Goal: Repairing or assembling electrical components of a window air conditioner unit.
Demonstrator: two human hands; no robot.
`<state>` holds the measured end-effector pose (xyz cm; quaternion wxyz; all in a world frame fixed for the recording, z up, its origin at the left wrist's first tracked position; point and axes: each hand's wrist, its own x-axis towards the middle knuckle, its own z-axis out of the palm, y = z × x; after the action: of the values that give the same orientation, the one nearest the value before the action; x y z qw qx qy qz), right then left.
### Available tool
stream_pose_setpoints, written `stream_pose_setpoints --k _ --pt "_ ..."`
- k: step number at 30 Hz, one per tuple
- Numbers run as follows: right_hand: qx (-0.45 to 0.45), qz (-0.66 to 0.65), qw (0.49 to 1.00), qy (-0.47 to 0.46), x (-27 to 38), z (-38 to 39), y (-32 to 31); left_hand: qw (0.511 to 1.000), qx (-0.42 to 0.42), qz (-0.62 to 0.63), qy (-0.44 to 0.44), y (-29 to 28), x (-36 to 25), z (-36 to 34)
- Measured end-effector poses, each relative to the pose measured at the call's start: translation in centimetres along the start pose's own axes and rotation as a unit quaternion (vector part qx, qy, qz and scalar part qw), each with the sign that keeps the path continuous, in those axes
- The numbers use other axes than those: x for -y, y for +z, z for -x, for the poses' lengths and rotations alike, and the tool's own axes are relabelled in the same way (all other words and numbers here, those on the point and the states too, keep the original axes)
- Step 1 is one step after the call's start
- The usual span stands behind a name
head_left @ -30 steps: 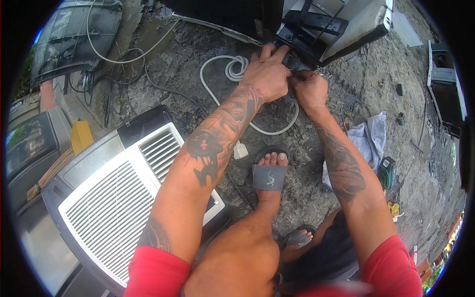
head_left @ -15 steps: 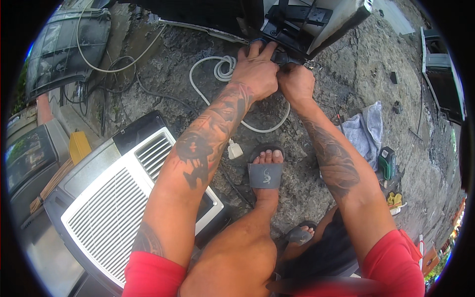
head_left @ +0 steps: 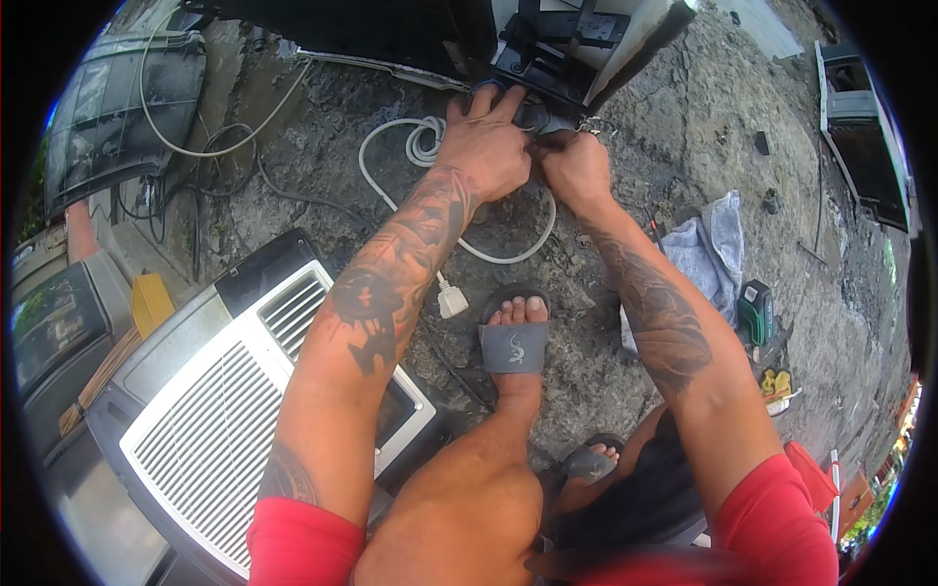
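At the lower edge of a black metal appliance frame [head_left: 559,78], both hands work close together. My left hand [head_left: 486,146] is closed there, index and middle fingers reaching over the edge, thumb hidden. Between the hands shows a dark rounded part [head_left: 550,123], mostly covered. My right hand [head_left: 576,171] is curled into a fist beside it; what its fingers grip cannot be made out. A white cable [head_left: 510,261] loops below my hands, coiled near my left wrist, and a white plug [head_left: 451,298] lies on the ground beside my left forearm.
A white louvred grille panel [head_left: 210,430] lies at left, near a yellow block [head_left: 152,303]. To the right are a grey cloth [head_left: 711,249], a green-and-black tool [head_left: 756,311] and yellow pieces [head_left: 777,384]. The ground [head_left: 674,146] is rough; a dark casing [head_left: 122,112] stands far left.
The view has shifted slightly, so most things sit a little further left. Both hands stay at the frame's lower edge; the right wrist has turned a little.
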<state>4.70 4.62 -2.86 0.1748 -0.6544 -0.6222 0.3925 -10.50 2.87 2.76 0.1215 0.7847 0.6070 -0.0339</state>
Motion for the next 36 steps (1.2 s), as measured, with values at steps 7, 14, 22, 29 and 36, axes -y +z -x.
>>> stream_pose_setpoints --k 7,14,22,29,36 --pt "0.06 0.09 0.97 -0.216 -2.0 1.1 -2.8 1.0 0.015 -0.011 0.003 -0.3 0.2 -0.1" --pt "-0.012 0.052 0.992 -0.115 -1.1 -0.2 -1.3 1.0 -0.003 0.016 0.002 0.2 0.2 -0.3" --pt "-0.037 0.045 0.987 -0.149 -1.5 0.1 -0.1 1.0 0.013 0.021 0.005 -0.2 0.3 -0.1" --pt "-0.048 -0.067 0.996 -0.042 -1.1 0.3 1.2 0.999 0.017 0.044 0.008 -0.3 0.5 0.1" --pt "-0.002 -0.1 0.994 0.038 -1.3 -0.3 1.6 0.998 0.025 0.052 0.002 -0.3 0.6 0.1"
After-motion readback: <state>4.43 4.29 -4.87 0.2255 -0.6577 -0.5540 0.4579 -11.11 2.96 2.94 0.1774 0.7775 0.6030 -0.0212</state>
